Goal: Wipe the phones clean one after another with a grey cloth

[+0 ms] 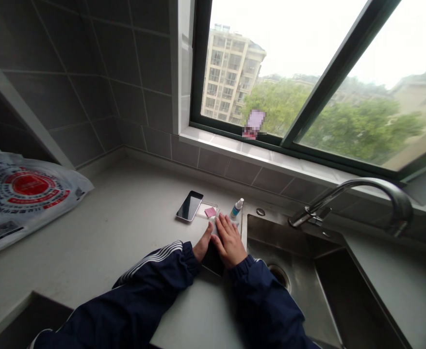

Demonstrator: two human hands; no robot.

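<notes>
On the counter [107, 218] beside the sink [329, 291], here's the right hand [230, 242], fingers nearly together, flat over a pale cloth [214, 229] on a dark slab [213, 261], perhaps a tablet. Wiping looks under way; what's left can't be judged. Bottle [236, 209] upright, phone [189, 206] lying left of a pink square [210, 212]. Left hand [202, 245]: thumb raised, other fingers hidden, can't tell their grip. Palms and sleeves cover much of the slab.

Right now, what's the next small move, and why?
I'd draw the right hand slightly towards the wearer: it seems to press a white cloth over the far end of the dark flat device, close to the upright white-capped bottle, while the near end looks uncovered.
</notes>
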